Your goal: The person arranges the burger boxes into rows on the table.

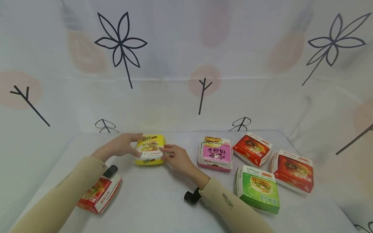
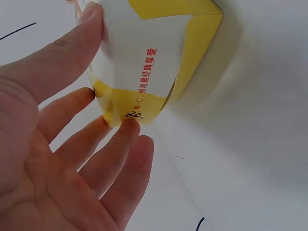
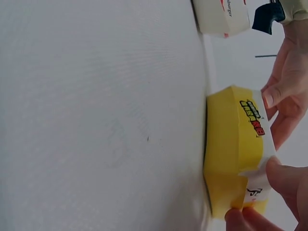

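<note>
Left hand (image 1: 123,145): we see it partly open, thumb and curved fingers gripping the yellow box (image 1: 150,150) on its side away from the pink box (image 1: 215,153).
Right hand (image 1: 177,158): we see it pinching the side facing the pink box.
Yellow box: we find it left of the pink box, apart.

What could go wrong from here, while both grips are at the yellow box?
Squeezing too hard might dent the yellow box: the left grip and right grip hold it at opposite sides, and it looks like thin folded card.
The left sleeve overlaps the lower-left red box in the head view, so pulling back could knock it.
The right sleeve appears close to the green box and may brush it.
</note>
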### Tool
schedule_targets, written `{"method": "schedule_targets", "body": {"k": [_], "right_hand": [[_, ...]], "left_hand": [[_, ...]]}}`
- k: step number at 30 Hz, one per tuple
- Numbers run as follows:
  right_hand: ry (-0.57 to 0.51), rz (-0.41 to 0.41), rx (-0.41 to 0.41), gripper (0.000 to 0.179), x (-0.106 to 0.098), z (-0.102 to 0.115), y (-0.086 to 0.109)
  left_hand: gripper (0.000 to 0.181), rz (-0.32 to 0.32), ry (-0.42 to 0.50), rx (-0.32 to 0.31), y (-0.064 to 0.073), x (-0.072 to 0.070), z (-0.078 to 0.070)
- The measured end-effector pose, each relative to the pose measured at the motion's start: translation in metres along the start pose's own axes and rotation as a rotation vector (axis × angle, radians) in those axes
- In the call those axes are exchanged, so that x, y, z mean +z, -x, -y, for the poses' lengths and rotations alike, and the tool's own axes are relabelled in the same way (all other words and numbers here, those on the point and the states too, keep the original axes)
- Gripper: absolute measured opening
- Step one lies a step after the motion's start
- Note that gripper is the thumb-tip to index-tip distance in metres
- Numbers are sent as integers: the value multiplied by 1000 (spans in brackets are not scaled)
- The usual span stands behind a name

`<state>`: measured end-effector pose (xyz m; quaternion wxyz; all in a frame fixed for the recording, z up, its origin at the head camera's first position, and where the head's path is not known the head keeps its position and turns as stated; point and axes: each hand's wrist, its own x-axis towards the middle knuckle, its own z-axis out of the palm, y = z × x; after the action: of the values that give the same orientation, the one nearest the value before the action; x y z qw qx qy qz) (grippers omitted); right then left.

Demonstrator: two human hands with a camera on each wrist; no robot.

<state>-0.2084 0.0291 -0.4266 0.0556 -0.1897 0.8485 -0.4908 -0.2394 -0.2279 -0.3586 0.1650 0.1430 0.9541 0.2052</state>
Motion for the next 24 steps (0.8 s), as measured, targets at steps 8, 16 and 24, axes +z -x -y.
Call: {"method": "schedule_targets", "body": {"k": [8, 16, 24], "right_hand": [[3, -10, -6, 36, -2, 0, 1], [-14, -23, -23, 36, -3, 1, 3], [-9, -28, -29, 35, -5, 2, 3]], "left_hand": [[85, -3, -6, 18, 1, -1, -4], [82, -15, -2, 44, 5, -3, -7], [80, -37, -14, 54, 8, -4, -9]]}}
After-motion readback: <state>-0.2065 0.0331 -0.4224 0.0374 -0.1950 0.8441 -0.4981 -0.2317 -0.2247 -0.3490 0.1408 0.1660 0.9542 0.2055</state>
